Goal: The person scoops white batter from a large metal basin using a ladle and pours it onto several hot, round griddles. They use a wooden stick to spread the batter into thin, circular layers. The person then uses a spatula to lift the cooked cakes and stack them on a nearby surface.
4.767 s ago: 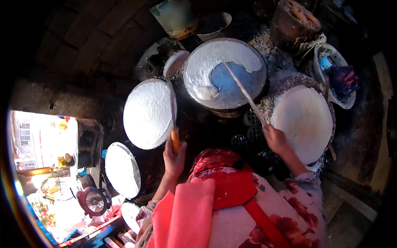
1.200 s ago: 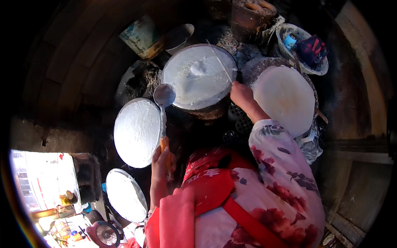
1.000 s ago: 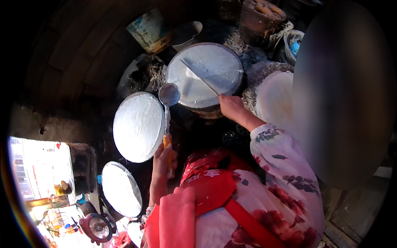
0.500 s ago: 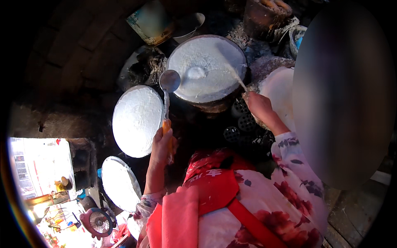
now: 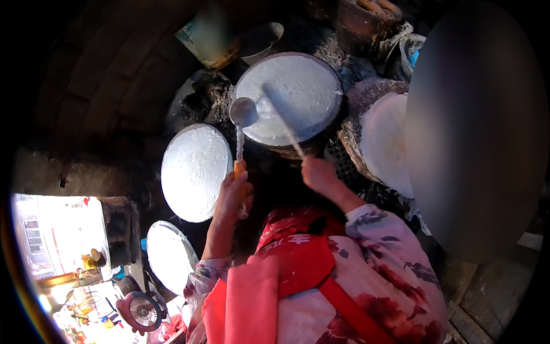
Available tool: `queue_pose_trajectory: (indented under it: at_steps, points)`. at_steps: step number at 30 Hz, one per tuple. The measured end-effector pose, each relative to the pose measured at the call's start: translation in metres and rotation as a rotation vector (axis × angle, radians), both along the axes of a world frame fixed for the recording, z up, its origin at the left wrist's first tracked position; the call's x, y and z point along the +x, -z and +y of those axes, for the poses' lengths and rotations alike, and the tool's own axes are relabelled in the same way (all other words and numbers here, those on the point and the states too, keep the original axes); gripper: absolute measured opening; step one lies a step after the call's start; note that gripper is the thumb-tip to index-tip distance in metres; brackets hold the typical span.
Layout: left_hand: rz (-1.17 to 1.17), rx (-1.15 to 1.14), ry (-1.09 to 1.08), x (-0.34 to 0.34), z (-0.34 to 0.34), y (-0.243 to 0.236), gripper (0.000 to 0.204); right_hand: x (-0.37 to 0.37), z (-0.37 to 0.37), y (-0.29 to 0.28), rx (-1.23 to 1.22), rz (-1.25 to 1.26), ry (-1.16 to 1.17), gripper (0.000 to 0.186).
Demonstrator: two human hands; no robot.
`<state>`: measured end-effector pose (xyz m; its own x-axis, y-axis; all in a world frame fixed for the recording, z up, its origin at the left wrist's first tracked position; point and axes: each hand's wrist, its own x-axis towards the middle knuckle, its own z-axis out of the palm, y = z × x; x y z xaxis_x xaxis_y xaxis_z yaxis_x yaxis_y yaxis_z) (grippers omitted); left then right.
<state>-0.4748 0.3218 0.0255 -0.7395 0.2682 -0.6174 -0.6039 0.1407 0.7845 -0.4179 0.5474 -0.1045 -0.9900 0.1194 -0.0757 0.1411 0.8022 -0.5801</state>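
In my left hand (image 5: 230, 195) is a ladle (image 5: 243, 112). Its orange handle is in my fist and its round metal bowl hangs over the near left edge of the central round griddle (image 5: 274, 147). White batter (image 5: 303, 86) covers most of that griddle's top. My right hand (image 5: 321, 175) is closed round the end of a thin batter spreader (image 5: 291, 135). Motion blurs the spreader's far end over the batter, so I cannot tell whether it touches.
Left of the ladle is another white-coated griddle (image 5: 196, 172), with a white round (image 5: 171, 257) nearer me. To the right is a further griddle (image 5: 387, 143). A bucket (image 5: 209, 34) and a bowl (image 5: 263, 40) stand behind; a fan (image 5: 142, 312) is at lower left.
My right hand and the spreader have swept left and nearer me across the batter. The ladle has moved slightly right, still in my left hand.
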Motion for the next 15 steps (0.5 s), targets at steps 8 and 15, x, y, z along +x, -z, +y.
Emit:
queue_pose_trajectory:
  at_steps: [8, 15]
  points:
    - [-0.032, 0.382, -0.277, 0.035, -0.012, -0.019, 0.032, -0.006, -0.049, -0.018, -0.268, 0.162, 0.006, 0.019]
    - [-0.253, 0.915, -0.36, 0.018, -0.004, -0.017, 0.04, -0.02, 0.006, -0.051, -0.122, 0.234, 0.026, 0.018]
